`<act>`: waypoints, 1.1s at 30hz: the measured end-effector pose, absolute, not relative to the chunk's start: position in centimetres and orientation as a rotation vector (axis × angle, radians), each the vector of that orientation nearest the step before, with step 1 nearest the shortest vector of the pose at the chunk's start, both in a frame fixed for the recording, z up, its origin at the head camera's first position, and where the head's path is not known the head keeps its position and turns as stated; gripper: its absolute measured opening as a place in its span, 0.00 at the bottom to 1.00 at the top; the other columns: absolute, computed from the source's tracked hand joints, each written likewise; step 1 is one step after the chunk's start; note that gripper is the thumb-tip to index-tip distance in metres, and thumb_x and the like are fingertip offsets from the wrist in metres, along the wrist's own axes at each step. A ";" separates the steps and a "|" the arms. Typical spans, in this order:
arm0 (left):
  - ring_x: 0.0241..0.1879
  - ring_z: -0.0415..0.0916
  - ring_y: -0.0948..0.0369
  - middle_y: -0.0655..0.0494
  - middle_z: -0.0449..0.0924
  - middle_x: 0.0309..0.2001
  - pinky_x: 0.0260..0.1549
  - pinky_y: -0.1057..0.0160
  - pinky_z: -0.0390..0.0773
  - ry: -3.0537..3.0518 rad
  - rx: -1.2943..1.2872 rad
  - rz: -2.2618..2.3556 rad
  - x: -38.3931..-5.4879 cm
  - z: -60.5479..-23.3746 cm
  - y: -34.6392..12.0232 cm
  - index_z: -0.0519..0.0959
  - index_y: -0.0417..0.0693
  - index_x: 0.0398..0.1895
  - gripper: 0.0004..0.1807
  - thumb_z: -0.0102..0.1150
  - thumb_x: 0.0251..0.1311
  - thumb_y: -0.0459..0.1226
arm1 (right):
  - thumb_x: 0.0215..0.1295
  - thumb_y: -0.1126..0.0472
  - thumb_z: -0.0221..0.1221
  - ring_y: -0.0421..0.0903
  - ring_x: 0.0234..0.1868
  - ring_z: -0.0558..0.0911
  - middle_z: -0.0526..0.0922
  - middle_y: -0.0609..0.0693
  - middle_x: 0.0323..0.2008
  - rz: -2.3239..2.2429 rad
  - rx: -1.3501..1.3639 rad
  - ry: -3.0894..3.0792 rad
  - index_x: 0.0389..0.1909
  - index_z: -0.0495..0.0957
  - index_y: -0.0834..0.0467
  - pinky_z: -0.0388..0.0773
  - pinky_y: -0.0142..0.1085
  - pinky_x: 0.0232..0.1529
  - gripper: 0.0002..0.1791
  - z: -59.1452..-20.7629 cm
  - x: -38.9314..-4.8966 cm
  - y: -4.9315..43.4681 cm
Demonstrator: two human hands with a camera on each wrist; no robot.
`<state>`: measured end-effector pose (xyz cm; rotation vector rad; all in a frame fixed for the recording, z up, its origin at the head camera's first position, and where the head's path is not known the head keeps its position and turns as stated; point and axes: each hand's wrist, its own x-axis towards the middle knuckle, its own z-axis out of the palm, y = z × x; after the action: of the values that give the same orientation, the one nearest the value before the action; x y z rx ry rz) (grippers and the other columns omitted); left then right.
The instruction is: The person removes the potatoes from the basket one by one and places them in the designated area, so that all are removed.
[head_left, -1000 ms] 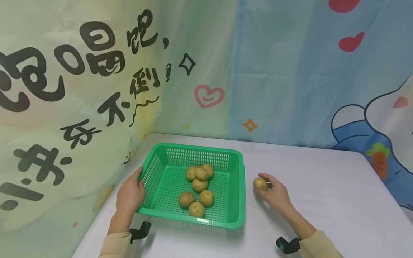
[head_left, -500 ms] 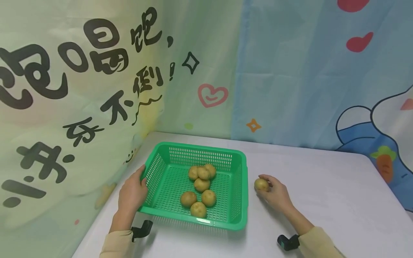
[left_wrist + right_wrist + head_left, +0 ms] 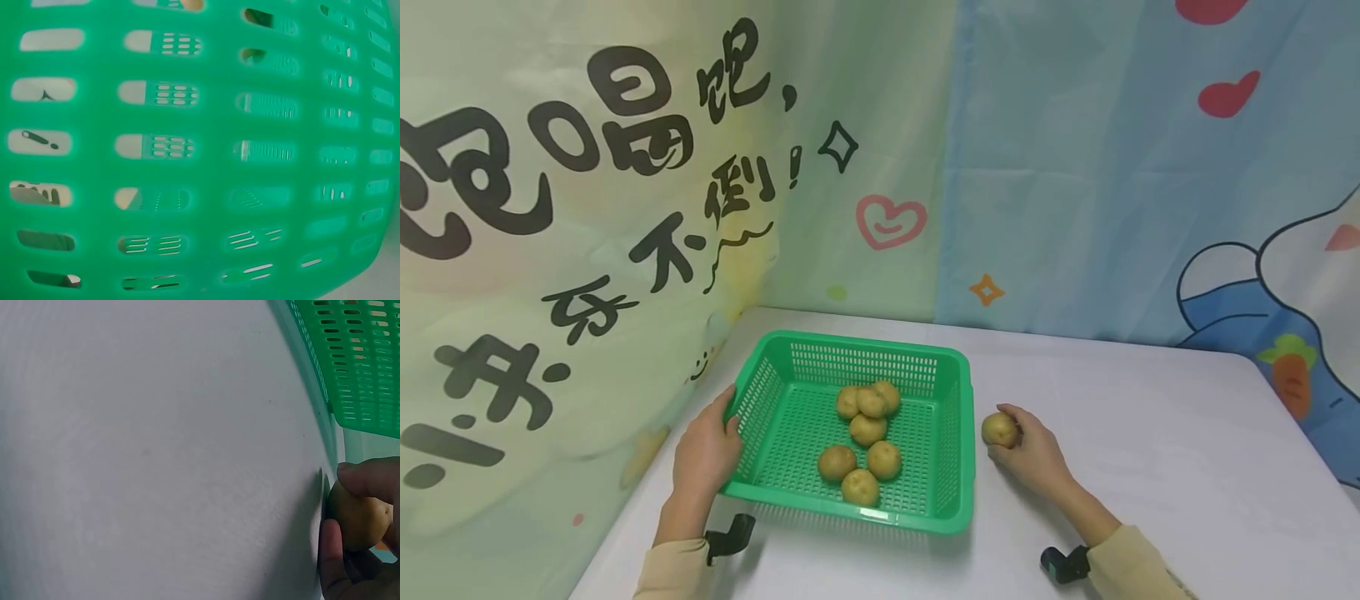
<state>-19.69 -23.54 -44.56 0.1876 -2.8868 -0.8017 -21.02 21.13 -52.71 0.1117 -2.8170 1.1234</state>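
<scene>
R hand [image 3: 1033, 454] curls fingers round a potato [image 3: 1000, 429] on the white table [image 3: 1150, 467], just beside green basket [image 3: 958, 500]. L hand [image 3: 706, 454] grips basket's left rim; six potatoes [image 3: 865, 429] inside.

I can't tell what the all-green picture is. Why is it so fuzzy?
Left wrist view: the camera sits right against the green basket wall, so its slots blur. Head view: basket and potatoes look sharp. Right wrist view: the held potato is soft, shadowed.
</scene>
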 end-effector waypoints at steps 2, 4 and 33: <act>0.57 0.72 0.36 0.36 0.68 0.66 0.45 0.39 0.74 -2.888 0.188 -0.799 -19.6 -44.6 -23.6 0.61 0.45 0.74 0.28 0.46 0.72 0.34 | 0.55 0.66 0.68 0.64 0.59 0.73 0.74 0.67 0.59 1.127 0.105 -2.824 0.66 0.65 0.66 0.69 0.59 0.57 0.37 -52.6 -21.0 21.2; 0.57 0.72 0.36 0.36 0.67 0.66 0.45 0.39 0.74 -2.888 0.187 -0.801 -19.6 -44.7 -23.6 0.60 0.45 0.74 0.28 0.46 0.72 0.34 | 0.55 0.66 0.68 0.64 0.59 0.73 0.74 0.67 0.59 1.124 0.099 -2.832 0.67 0.64 0.66 0.69 0.59 0.57 0.38 -52.5 -20.9 21.2; 0.57 0.71 0.36 0.35 0.67 0.67 0.48 0.39 0.73 -2.875 0.167 -0.849 -19.6 -44.8 -23.8 0.60 0.44 0.74 0.28 0.46 0.72 0.33 | 0.70 0.57 0.58 0.54 0.50 0.82 0.80 0.58 0.54 1.560 0.325 -2.691 0.59 0.75 0.60 0.81 0.40 0.45 0.20 -42.1 -20.8 17.5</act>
<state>-19.57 -23.76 -44.80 0.1670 -2.8752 -0.8491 -20.76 17.50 -42.14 0.3251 -2.6912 1.5602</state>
